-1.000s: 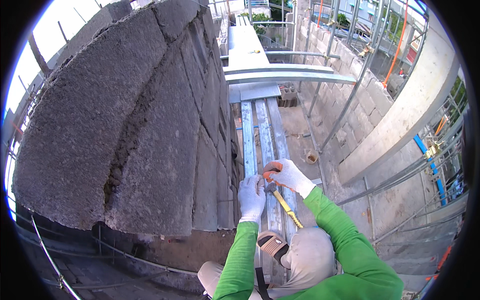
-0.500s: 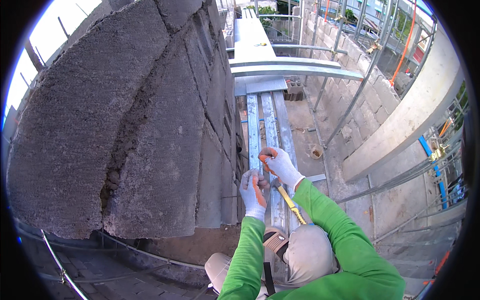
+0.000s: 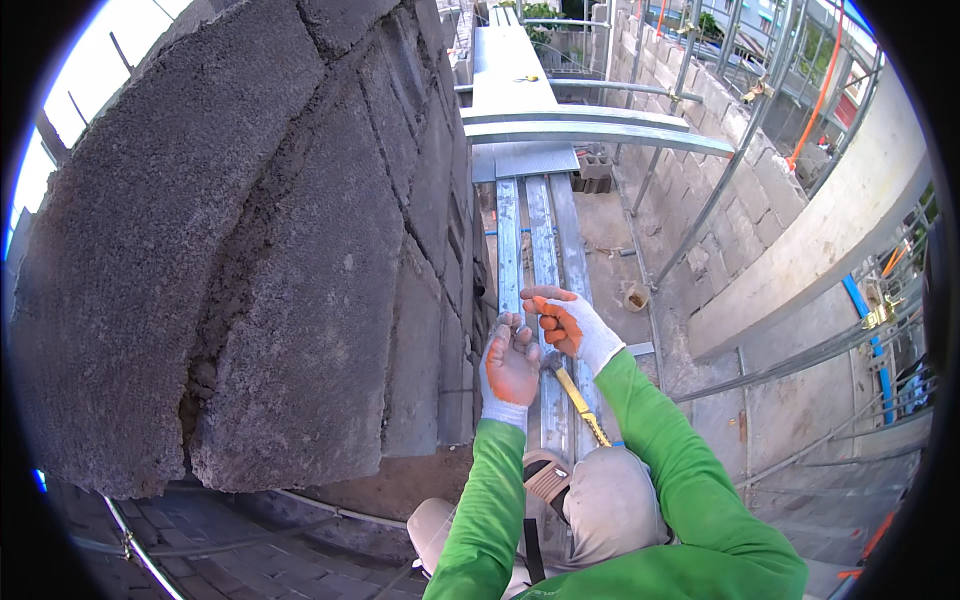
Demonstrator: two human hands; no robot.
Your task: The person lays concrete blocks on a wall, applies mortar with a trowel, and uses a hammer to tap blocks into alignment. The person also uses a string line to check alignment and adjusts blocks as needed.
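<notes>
Both my hands wear white knit gloves with orange and grime-greyed palms, and they are close together above the narrow metal planks (image 3: 509,240). My left hand (image 3: 511,368) is turned palm up, its fingers loosely bent and apart, with nothing plainly visible in it. Just above and to its right, my right hand (image 3: 572,327) has thumb and forefinger brought together, the other fingers curled. Anything between those fingertips is too small to make out. A hammer (image 3: 580,402) with a yellow handle and dark head lies on the planks below my right hand, near my knee.
A rough concrete block wall (image 3: 290,260) rises close on my left. Ahead, two metal beams (image 3: 600,130) cross the walkway over wider sheets (image 3: 510,75). Scaffold poles (image 3: 705,185) and a slanting concrete beam (image 3: 810,220) stand right. A small bucket (image 3: 636,297) sits lower down.
My left hand has turned its palm upward and its fingers have loosened. My right hand has shifted slightly right, with its palm side now showing more. The hammer stays in place.
</notes>
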